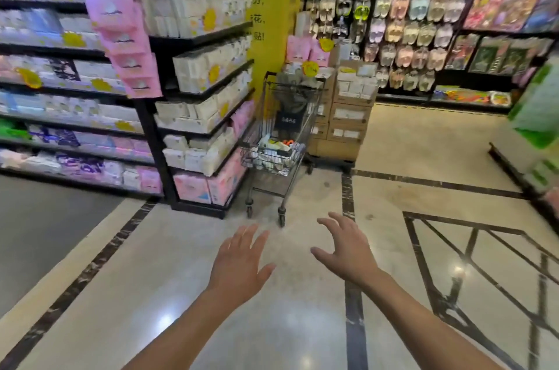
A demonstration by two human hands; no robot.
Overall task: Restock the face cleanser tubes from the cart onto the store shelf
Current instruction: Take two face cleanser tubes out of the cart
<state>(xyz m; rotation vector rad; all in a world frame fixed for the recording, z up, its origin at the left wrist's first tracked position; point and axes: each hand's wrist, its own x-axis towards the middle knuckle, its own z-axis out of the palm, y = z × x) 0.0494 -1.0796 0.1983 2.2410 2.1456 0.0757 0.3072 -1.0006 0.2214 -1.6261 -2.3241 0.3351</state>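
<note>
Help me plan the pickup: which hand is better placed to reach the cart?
Probably right. Both hands are open and empty, short of the cart; the right hand stretches farther forward toward it than the left hand.

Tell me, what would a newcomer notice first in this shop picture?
Two bare hands, the left hand and the right hand, reach forward open and empty over the shiny floor at the bottom. Straight ahead of them stands a wire cart with goods in its basket, parked beside the end of the shelf of white and pink packs. Upper right, a wall of hanging slippers fills the background.
</note>
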